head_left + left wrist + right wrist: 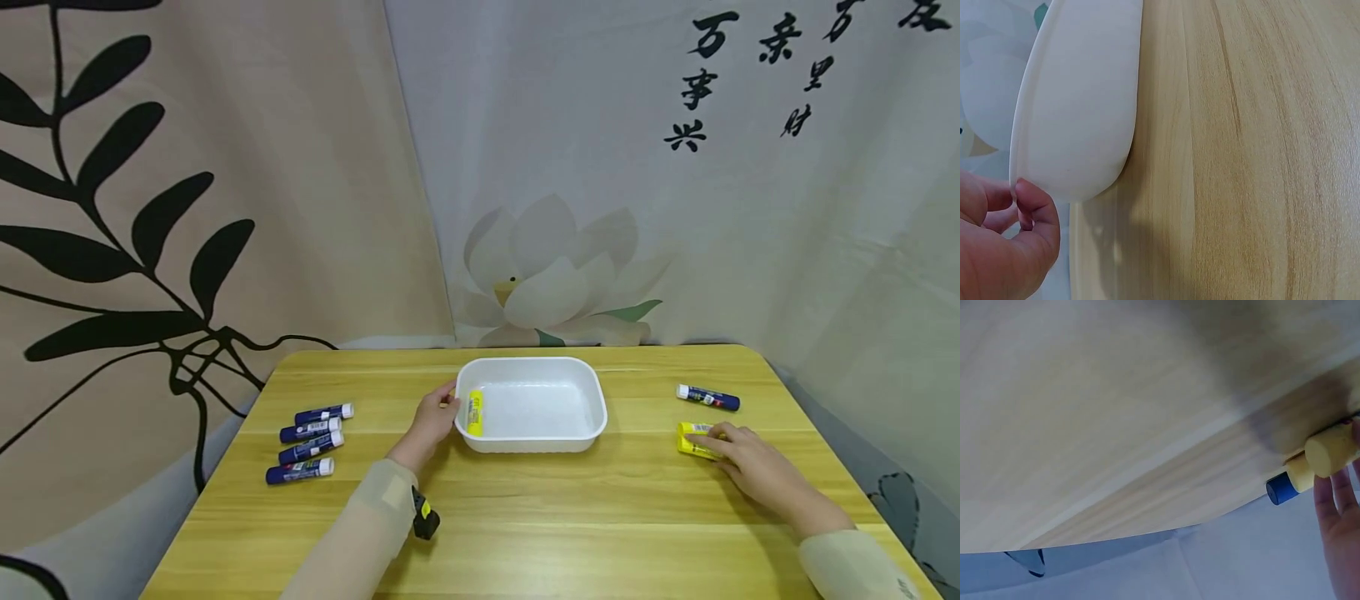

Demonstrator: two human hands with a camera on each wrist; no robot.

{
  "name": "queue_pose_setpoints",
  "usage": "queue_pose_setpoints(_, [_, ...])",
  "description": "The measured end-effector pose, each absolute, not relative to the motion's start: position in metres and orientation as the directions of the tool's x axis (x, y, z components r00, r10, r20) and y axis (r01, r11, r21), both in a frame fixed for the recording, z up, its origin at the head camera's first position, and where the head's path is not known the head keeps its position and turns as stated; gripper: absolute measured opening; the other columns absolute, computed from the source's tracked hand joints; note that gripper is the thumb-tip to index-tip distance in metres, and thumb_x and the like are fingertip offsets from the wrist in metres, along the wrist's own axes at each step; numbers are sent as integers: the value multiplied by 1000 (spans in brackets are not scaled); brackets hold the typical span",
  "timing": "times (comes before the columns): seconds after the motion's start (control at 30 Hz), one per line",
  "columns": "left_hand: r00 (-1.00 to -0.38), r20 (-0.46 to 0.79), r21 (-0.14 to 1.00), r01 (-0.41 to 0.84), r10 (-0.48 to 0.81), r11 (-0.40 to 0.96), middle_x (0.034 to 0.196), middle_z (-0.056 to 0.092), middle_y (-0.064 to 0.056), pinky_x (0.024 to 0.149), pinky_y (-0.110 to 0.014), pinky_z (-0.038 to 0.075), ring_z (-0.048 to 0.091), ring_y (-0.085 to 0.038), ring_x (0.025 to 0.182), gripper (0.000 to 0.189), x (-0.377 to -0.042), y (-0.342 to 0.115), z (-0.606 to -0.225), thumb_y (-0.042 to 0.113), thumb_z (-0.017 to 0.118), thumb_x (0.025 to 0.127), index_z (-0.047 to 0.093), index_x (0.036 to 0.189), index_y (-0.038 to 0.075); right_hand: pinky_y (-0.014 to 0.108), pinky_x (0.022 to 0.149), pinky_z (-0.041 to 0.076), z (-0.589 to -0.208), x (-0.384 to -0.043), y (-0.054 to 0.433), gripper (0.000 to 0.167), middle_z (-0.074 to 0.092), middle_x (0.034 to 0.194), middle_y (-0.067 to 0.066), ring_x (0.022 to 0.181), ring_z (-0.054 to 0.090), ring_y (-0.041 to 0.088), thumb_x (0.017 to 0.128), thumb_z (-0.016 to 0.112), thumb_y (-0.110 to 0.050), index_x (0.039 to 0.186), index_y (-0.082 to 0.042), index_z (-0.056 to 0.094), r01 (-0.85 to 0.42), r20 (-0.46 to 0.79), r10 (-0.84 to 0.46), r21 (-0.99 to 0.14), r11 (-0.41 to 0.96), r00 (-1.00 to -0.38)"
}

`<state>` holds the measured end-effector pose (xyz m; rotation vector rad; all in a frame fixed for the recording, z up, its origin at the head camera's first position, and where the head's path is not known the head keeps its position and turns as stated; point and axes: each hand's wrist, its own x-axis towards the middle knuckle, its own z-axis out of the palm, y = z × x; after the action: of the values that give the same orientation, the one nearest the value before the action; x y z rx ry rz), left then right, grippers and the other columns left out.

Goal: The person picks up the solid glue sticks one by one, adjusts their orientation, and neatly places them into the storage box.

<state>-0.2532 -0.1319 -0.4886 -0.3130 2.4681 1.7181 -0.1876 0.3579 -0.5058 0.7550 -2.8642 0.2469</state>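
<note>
Left hand (432,421): fingers clamped on rim of white tray (540,408), probably steadying it. Right hand (753,462): fingers clamped around nearer yellow glue stick (1330,452), right side of tabletop (555,525).

The right hand (759,468) partly hides the yellow sticks (694,428) beneath it, their label print too small to read.

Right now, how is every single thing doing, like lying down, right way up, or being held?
White tray: right way up, one yellow tube inside
Yellow tube in the tray: lying down
Four blue tubes: lying in a row
Lone blue tube: lying down
Far yellow tube: lying down
Near yellow tube: held on its side
Left hand: fingers pinching the tray's rim
Right hand: fingers holding the near yellow tube
</note>
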Motion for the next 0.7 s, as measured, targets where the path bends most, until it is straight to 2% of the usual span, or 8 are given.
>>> queue_pose_setpoints(0.17, [-974, -205, 913, -227, -102, 339, 105, 46, -10, 68, -29, 49, 46, -15, 76, 42, -254, -133, -490, 11, 48, 98, 46, 140, 12, 42, 74, 52, -503, -187, 354, 61, 57, 109, 2, 93, 57, 23, 79, 69, 3, 132, -24, 55, -512, 216, -487, -76, 856, -846])
queue_pose_setpoints(0.37, [-974, -210, 913, -228, -89, 338, 106, 46, -10, 68, -28, 48, 46, -15, 77, 42, -263, -136, -490, 11, 47, 99, 46, 141, 13, 34, 67, 47, -492, -193, 333, 80, 52, 110, 1, 93, 51, 18, 77, 71, 5, 143, -29, 41, -523, 286, -483, -81, 849, -828])
queue_pose_setpoints(0.6, [-978, -198, 917, -207, -61, 342, 105, 46, -10, 63, -23, 45, 46, -14, 75, 42, -274, -141, -490, 10, 47, 98, 46, 141, 10, 38, 72, 49, -483, -202, 303, 80, 50, 114, 5, 97, 51, 20, 78, 72, 3, 144, -27, 39, -505, 328, -436, -165, 847, -838])
queue_pose_setpoints(0.7, [-980, -194, 920, -199, -51, 339, 104, 46, -10, 64, -24, 45, 45, -14, 75, 42, -279, -144, -491, 10, 47, 98, 46, 141, 11, 33, 68, 48, -482, -206, 291, 81, 51, 110, 5, 88, 50, 17, 77, 72, 5, 144, -25, 39, -500, 359, -406, -225, 836, -840])
